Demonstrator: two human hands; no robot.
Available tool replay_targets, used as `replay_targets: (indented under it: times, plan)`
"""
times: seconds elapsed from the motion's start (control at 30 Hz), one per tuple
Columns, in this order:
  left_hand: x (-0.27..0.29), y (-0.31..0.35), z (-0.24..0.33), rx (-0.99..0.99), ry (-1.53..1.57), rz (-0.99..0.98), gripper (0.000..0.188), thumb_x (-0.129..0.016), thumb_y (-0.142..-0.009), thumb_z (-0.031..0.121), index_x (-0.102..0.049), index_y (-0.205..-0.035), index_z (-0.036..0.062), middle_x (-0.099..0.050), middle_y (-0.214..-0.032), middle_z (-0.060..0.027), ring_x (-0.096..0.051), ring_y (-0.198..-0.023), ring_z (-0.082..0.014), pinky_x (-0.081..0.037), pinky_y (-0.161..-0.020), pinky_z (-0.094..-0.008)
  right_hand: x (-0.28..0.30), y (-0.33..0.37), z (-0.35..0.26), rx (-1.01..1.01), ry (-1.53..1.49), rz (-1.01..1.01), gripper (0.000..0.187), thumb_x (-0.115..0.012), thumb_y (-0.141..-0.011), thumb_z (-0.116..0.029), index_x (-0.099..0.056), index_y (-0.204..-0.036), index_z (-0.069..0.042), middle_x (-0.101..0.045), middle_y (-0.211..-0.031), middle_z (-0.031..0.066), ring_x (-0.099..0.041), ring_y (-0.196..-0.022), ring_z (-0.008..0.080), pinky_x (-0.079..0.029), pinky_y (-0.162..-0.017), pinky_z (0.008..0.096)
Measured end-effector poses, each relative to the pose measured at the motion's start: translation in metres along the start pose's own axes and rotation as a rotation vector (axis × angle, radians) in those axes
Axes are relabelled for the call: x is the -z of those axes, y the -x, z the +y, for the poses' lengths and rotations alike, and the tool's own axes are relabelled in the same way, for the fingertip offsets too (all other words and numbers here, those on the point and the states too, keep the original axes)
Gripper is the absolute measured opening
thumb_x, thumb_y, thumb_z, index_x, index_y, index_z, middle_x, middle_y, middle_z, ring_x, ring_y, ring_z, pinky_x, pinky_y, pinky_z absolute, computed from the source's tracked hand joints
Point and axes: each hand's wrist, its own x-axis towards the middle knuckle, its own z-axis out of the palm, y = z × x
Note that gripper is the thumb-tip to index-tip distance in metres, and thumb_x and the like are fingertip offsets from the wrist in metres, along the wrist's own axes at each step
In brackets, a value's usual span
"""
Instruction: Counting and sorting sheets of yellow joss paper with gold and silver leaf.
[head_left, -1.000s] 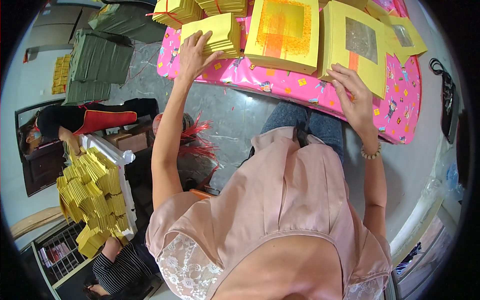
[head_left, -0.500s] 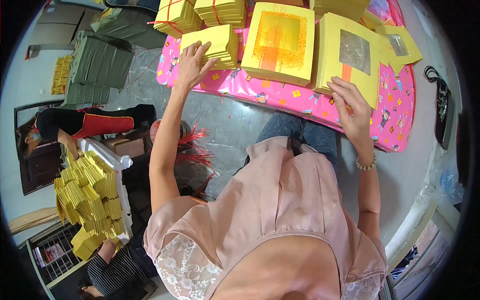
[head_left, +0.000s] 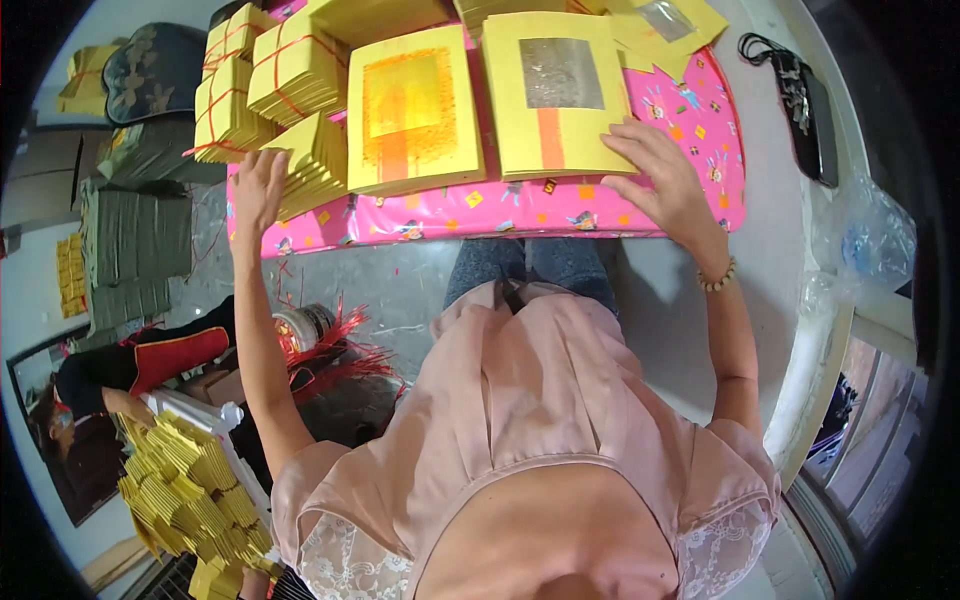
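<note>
At the table's left front, my left hand (head_left: 258, 192) rests with extended fingers against the left side of a small loose stack of folded yellow paper (head_left: 316, 170), whose layers fan out. My right hand (head_left: 662, 185) is open, its fingertips at the lower right corner of a thick stack of yellow paper sheets (head_left: 505, 95). The top sheet there bears a silver square (head_left: 562, 75) and an orange stripe. Between the hands sits another thick yellow stack (head_left: 468, 120), its top sheet showing a gold square (head_left: 405, 95) edged with orange.
Yellow bundles tied with red string (head_left: 298, 70) stand at the table's back left. A pink patterned cloth (head_left: 520, 212) covers the table. A black phone-like case with a strap (head_left: 808, 120) lies to the right. Left, a person in black and red (head_left: 170, 355) handles piled yellow paper (head_left: 190, 470).
The view has shifted, so the table sits further left. My left hand has slid from the small stack's top to its left side, and that stack now leans and fans. My right hand stays near the silver-square stack.
</note>
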Motion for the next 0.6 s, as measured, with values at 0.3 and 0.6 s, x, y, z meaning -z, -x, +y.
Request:
replay_targets:
  times: [0.3,0.6]
  plan:
    - [0.031,-0.031,0.149,-0.455,0.358,0.159,0.024,-0.072,-0.089,0.020,-0.068,-0.109,0.0072,-0.067,-0.105,-0.0132,-0.061,-0.102,-0.0327,-0.045,-0.088,-0.0422,0.002,-0.003,0.023,0.110,0.059,-0.048,0.033,-0.076,-0.083,-0.024,-0.072,-0.111,-0.005,-0.068,-0.116,0.0102,-0.062,-0.112,0.0307,-0.050,-0.095,0.0415]
    - [0.000,-0.024,0.278,-0.721,0.673,-0.079,0.046,-0.081,-0.079,0.027,-0.069,-0.118,0.0060,-0.068,-0.114,-0.0111,-0.059,-0.107,-0.0317,-0.047,-0.094,-0.0424,0.003,-0.015,0.023,0.096,-0.141,-0.039,0.014,-0.072,-0.087,-0.014,-0.074,-0.094,-0.002,-0.069,-0.101,0.0110,-0.065,-0.093,0.0287,-0.052,-0.081,0.0394]
